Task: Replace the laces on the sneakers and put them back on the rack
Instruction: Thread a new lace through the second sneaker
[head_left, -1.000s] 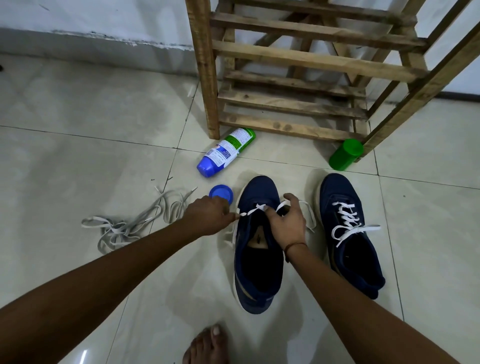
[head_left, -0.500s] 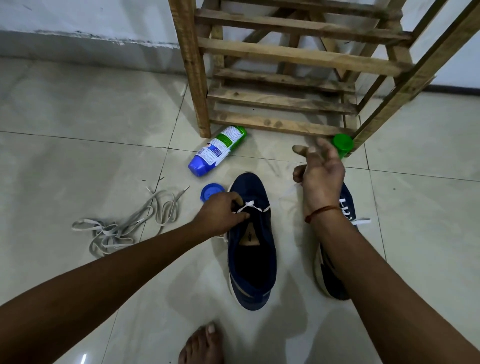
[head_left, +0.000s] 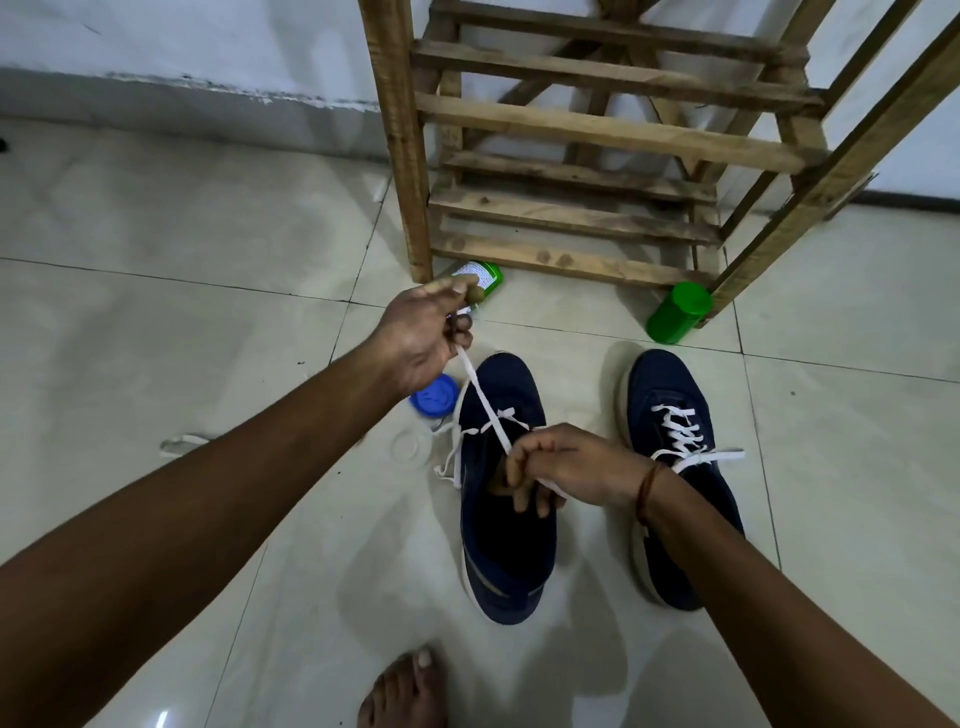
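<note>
Two navy sneakers stand on the tiled floor, toes toward the wooden rack (head_left: 597, 140). The left sneaker (head_left: 506, 551) carries a white lace (head_left: 480, 397) threaded through its lowest eyelets only. My left hand (head_left: 423, 332) is raised above and left of the toe, pinching one end of that lace and holding it taut. My right hand (head_left: 556, 470) rests at the shoe's throat, fingers closed on the other part of the lace. The right sneaker (head_left: 670, 415) is fully laced in white, partly hidden by my right forearm.
A blue cap (head_left: 434, 397) lies left of the left sneaker's toe. A bottle's green end (head_left: 485, 275) shows behind my left hand by the rack leg. A green cup (head_left: 678, 312) lies at the rack's right leg. An old lace's loop (head_left: 182, 444) and my bare foot (head_left: 405, 691) are visible.
My left hand rose from the eyelets up and away, drawing the lace out. My right hand came down from near the green cup to the shoe's throat and closed on the lace.
</note>
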